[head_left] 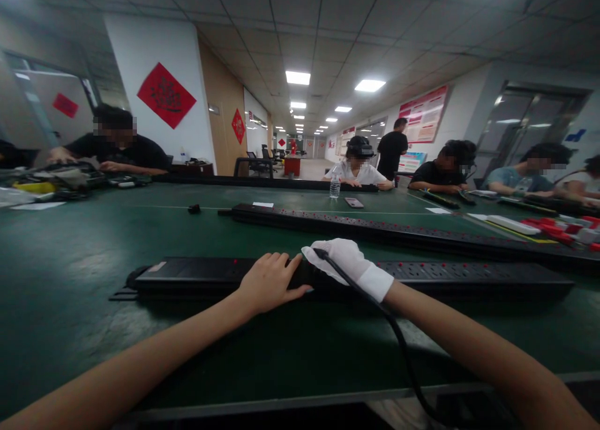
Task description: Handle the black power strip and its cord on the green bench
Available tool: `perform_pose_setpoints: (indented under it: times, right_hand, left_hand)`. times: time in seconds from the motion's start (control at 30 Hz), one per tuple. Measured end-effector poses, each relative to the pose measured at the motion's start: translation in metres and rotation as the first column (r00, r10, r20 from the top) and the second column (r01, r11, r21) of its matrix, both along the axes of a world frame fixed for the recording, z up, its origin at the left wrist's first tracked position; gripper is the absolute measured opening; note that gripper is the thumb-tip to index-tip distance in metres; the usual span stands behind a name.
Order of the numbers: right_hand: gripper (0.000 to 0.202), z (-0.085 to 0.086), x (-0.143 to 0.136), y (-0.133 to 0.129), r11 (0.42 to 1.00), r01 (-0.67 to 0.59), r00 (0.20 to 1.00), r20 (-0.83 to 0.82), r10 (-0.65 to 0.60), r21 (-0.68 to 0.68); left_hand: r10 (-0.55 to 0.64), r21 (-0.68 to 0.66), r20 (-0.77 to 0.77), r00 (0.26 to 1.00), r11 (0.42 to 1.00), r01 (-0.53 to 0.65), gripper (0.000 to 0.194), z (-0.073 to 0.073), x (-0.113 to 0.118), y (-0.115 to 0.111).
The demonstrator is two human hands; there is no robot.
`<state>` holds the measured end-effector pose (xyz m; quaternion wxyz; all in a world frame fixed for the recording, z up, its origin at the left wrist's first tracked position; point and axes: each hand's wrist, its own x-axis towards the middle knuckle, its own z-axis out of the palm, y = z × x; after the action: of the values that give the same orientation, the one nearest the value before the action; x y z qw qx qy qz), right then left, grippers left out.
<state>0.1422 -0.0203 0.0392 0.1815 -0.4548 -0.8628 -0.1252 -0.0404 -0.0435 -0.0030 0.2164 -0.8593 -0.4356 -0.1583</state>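
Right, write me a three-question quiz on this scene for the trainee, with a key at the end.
1. Pick one: the small dots along the near black strip are A) blue, B) red, C) yellow.
2. True or false: the left hand is bare and rests on that strip.
3. Fill in: the black cable comes out of the ____-gloved right hand.

Key: 1. B, red. 2. True. 3. White.
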Motion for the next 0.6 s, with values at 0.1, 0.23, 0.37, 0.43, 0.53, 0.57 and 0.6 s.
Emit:
perform_pose_setpoints:
  times: [0.1, 0.23, 0.37, 0.43, 0.53, 0.57, 0.6]
  right_hand:
    - [0.039, -0.004, -0.005, -0.014, 0.999, -0.009, 1.0, 0.002, 0.009, 0.041]
    - [0.035, -0.013, -0.008, -0.02, 0.996, -0.056, 0.995, -0.073, 0.061, 0.066]
    - [0.032, -0.018, -0.005, -0.02, 0.993, -0.087, 0.987, -0.128, 0.096, 0.075]
    - [0.031, -0.019, -0.003, -0.022, 0.992, -0.099, 0.984, -0.14, 0.109, 0.079]
    - [0.03, -0.02, 0.0, -0.025, 0.991, -0.107, 0.982, -0.146, 0.118, 0.084]
    - [0.029, -0.02, 0.0, -0.026, 0.991, -0.107, 0.982, -0.145, 0.119, 0.083]
    - [0.029, -0.021, 0.0, -0.026, 0.991, -0.106, 0.983, -0.145, 0.117, 0.083]
  left_hand:
    - [0.001, -0.009, -0.012, 1.0, 1.0, -0.001, 0.062, 0.001, 0.001, 0.0]
    - [-0.003, -0.012, -0.015, 1.0, 1.0, 0.003, 0.06, 0.002, 0.002, 0.001]
    - [-0.015, -0.01, -0.025, 1.0, 1.0, 0.015, 0.059, 0.002, 0.002, 0.001]
    - [-0.027, -0.003, -0.036, 0.999, 1.0, 0.026, 0.059, 0.002, 0.001, 0.0]
    - [-0.038, 0.001, -0.047, 0.998, 0.999, 0.038, 0.058, 0.002, 0.001, -0.001]
    - [-0.039, 0.0, -0.047, 0.998, 0.999, 0.039, 0.058, 0.002, 0.001, -0.001]
    - [-0.038, -0.001, -0.047, 0.998, 0.999, 0.038, 0.058, 0.002, 0.0, -0.001]
